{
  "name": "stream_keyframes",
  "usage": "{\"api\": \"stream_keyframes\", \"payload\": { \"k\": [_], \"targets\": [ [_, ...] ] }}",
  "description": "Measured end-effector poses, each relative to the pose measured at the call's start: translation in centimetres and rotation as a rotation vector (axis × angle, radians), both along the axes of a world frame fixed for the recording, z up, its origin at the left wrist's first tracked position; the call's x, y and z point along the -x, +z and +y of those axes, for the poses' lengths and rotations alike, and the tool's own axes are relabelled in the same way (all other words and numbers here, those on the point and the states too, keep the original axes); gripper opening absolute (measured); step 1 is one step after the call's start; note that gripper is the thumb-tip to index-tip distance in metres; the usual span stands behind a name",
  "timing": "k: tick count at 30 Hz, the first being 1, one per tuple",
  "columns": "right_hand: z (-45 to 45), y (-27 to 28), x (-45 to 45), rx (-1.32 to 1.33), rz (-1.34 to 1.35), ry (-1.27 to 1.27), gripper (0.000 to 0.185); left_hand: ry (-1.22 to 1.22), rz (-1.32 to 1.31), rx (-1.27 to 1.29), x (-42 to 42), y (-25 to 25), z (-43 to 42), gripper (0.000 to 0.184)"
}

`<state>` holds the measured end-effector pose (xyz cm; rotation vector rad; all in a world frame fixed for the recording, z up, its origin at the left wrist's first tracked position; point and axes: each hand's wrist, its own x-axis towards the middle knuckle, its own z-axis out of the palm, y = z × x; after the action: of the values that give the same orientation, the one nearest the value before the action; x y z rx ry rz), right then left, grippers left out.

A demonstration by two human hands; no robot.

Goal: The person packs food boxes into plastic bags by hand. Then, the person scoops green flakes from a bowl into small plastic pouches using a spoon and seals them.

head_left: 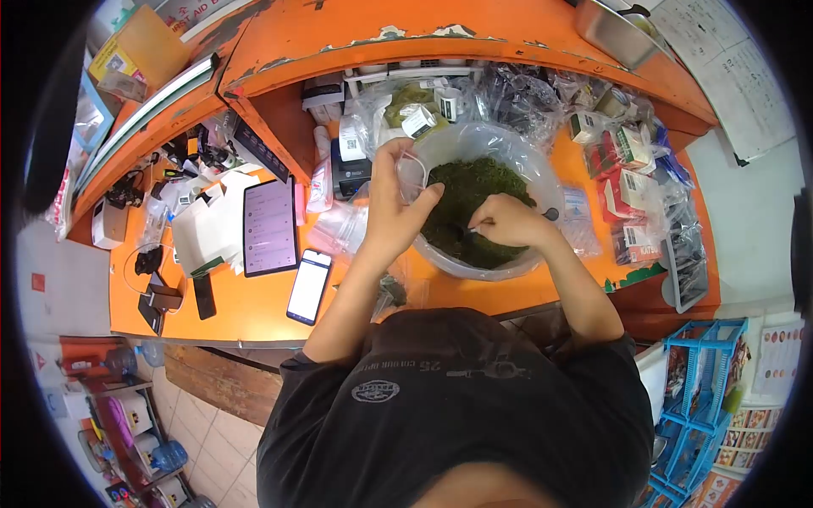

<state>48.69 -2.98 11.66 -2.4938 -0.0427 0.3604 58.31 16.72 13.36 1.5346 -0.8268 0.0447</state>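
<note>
A large translucent plastic tub [542,173] stands on the orange desk in front of me, with dark green, moss-like material [478,182] inside. My left hand [400,203] grips the tub's left rim, thumb on the inner side and fingers outside. A thin white loop [421,161] shows beside the thumb, perhaps the tub's handle. Inside the tub, my right hand [512,222] is closed in a pinch just above the green material. Its fingers hold a dark spoon-like tool [462,237], mostly hidden against the greenery.
Left of the tub lie a phone [309,286], a tablet [270,227] and a second dark phone [204,296]. Plastic bags [525,97] and labelled packets crowd the back. Red and white boxes [627,190] and a grey tray [684,262] are on the right. An orange shelf [457,46] overhangs the desk.
</note>
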Motion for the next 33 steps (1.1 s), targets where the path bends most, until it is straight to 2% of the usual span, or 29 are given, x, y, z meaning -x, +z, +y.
{"api": "stream_keyframes", "payload": {
  "k": [6,11,12,13,15,16,19,22,25,29,33],
  "targets": [
    [-1.2,1.4,0.0,-0.128,0.068,-0.058,0.024,-0.067,0.052,0.05,-1.0,-0.9,-0.4,0.053],
    [-4.0,2.8,1.0,-0.359,0.065,-0.217,0.021,-0.172,0.094,0.043,-1.5,-0.9,-1.4,0.052],
    [-4.5,3.3,1.2,-0.413,0.054,-0.265,0.02,-0.21,0.147,-0.012,-1.5,-1.0,-1.6,0.051],
    [-5.0,4.2,1.6,-0.356,-0.006,-0.259,0.019,-0.247,0.201,-0.066,-1.3,-1.1,-1.8,0.05],
    [-5.9,5.1,2.2,-0.469,-0.052,-0.302,0.019,-0.305,0.162,-0.133,-1.0,-1.5,-2.5,0.046],
    [-6.2,5.5,2.3,-0.526,-0.076,-0.324,0.019,-0.37,0.256,-0.162,-0.9,-1.4,-2.8,0.045],
    [-5.6,7.0,2.5,-0.47,-0.115,-0.323,0.018,-0.565,0.49,-0.202,-0.6,-1.9,-3.7,0.044],
    [-4.0,6.0,2.6,-0.504,-0.253,-0.361,0.017,-0.648,0.702,-0.168,-0.3,-1.7,-4.4,0.042],
    [-1.9,6.4,3.3,-0.14,-0.403,-0.395,0.016,-0.663,0.767,-0.047,-0.1,-1.5,-4.6,0.043],
    [0.3,5.9,4.0,0.104,-0.657,-0.391,0.017,-0.622,0.743,-0.061,-0.1,-1.5,-4.6,0.047],
    [2.0,6.7,4.2,0.081,-0.574,-0.443,0.015,-0.611,0.698,-0.069,-0.3,-2.3,-4.7,0.052]
  ]
}}
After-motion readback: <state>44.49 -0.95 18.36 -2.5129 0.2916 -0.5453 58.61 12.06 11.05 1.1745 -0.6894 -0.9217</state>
